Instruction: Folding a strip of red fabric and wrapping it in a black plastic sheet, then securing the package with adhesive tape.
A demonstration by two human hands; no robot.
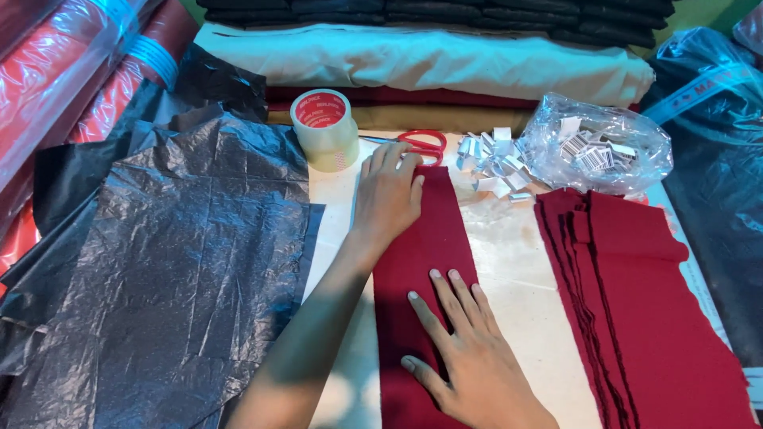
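We press a dark red cloth strip [421, 270] flat on the pale table [517, 270], left hand [389, 195] at its far end, right hand [469, 357] nearer, fingers of both spread wide, holding nothing. Beside it lie stacked red strips [636, 318], black plastic sheeting [175, 270], a tape roll [324, 127] and scissors [421, 144]. The strip's near end is cut off.

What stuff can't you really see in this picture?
Head view:
- Red scissors: blades hidden behind the left hand.
- Red cloth strip: lower end cut off by the bottom edge, partly under the right hand.
- Tags in the clear bag: print too small.
- Black plastic sheet: whatever lies beneath.
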